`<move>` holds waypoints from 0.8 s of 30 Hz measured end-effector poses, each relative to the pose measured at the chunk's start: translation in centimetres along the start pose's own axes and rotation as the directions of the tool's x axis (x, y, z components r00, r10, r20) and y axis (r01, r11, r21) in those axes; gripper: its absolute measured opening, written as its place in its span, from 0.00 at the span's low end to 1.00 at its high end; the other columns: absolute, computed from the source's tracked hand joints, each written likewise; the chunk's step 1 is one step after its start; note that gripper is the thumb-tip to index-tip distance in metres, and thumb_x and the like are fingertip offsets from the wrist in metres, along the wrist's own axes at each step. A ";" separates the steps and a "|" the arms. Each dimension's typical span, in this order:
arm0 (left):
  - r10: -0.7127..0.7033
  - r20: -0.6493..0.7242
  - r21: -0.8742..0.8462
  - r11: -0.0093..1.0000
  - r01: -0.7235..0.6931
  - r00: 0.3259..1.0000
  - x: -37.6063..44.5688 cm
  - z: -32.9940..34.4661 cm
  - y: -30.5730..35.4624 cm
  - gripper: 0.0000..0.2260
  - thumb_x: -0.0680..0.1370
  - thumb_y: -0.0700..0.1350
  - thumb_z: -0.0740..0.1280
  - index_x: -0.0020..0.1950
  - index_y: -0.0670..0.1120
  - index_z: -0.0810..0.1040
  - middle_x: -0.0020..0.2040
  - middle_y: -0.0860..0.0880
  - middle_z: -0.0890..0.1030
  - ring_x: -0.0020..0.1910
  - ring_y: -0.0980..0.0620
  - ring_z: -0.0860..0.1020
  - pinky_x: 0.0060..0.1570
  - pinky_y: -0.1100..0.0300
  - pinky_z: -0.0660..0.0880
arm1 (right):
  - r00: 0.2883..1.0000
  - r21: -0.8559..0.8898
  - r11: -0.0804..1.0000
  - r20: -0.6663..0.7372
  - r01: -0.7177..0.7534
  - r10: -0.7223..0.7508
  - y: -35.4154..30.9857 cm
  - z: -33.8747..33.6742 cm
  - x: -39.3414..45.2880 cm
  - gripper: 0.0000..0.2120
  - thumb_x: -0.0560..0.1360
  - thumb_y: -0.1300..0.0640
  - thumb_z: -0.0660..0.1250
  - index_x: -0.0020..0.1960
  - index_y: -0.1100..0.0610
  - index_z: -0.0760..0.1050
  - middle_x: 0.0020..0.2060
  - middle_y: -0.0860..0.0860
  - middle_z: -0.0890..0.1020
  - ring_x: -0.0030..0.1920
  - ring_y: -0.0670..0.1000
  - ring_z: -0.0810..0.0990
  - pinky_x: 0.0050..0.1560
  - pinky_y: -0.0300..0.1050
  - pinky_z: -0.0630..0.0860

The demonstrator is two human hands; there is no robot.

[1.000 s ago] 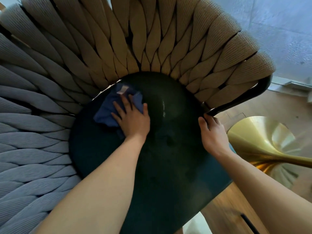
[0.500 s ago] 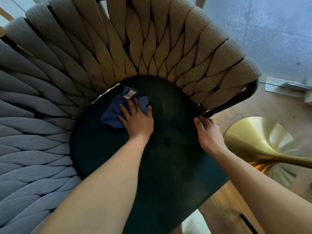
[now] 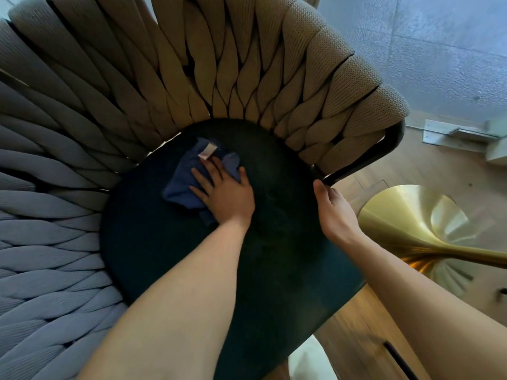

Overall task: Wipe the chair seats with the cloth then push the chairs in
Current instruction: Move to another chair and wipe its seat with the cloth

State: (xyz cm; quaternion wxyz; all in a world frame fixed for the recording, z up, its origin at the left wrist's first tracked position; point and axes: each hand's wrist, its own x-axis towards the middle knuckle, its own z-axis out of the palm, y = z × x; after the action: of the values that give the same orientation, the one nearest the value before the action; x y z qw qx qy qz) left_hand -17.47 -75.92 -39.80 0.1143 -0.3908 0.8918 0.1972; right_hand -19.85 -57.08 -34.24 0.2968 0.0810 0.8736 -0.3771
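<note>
Pressing flat with spread fingers, the left hand point(image 3: 227, 193) pins the blue cloth point(image 3: 192, 179) on the dark seat point(image 3: 288, 270) near the woven back; unwiped seat lies nearer the person, while the right hand point(image 3: 333, 212) grips the seat's right edge

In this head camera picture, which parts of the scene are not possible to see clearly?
- Part of the blue cloth: covered by the left hand pressing it on the dark seat.
- Right hand fingertips: hidden over the seat's edge, so the grip is unclear.
- Chair legs: hidden under the seat.
- Gold table base: cut by the right edge; right forearm covers part.
- Cloth's label: too small to read.
</note>
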 end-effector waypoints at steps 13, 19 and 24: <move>0.707 0.590 0.213 0.330 -0.919 0.391 1.0 -4.3 -7.4 0.28 0.80 0.56 0.53 0.78 0.57 0.47 0.75 0.58 0.38 0.76 0.53 0.36 0.73 0.54 0.34 | 0.992 -0.010 0.999 -0.117 0.035 -0.036 0.0 1.6 -1.0 0.25 0.83 0.42 0.48 0.75 0.53 0.65 0.71 0.54 0.70 0.71 0.55 0.67 0.65 0.44 0.61; 0.594 0.525 0.236 0.587 -0.775 0.610 1.9 -7.4 -13.2 0.28 0.81 0.54 0.57 0.78 0.56 0.51 0.77 0.57 0.45 0.78 0.50 0.43 0.75 0.53 0.39 | 0.986 -0.058 0.998 -0.165 0.016 -0.026 2.3 2.1 -2.4 0.26 0.82 0.42 0.49 0.74 0.55 0.65 0.70 0.54 0.71 0.70 0.56 0.67 0.71 0.55 0.64; 0.421 0.271 0.233 0.844 -0.484 0.865 -0.5 -7.6 -19.1 0.30 0.75 0.55 0.52 0.76 0.47 0.65 0.76 0.45 0.66 0.76 0.39 0.59 0.72 0.40 0.58 | 0.981 -0.140 0.990 -0.190 0.003 -0.030 4.1 2.2 -3.6 0.26 0.82 0.42 0.49 0.74 0.54 0.66 0.72 0.53 0.68 0.72 0.55 0.63 0.74 0.56 0.60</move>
State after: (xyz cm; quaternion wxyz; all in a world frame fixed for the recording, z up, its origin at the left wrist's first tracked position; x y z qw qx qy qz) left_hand -3.30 -90.73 -37.83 0.2142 -0.1239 0.9609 0.1242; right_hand -14.39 -55.44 -35.83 0.2132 0.0887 0.9229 -0.3081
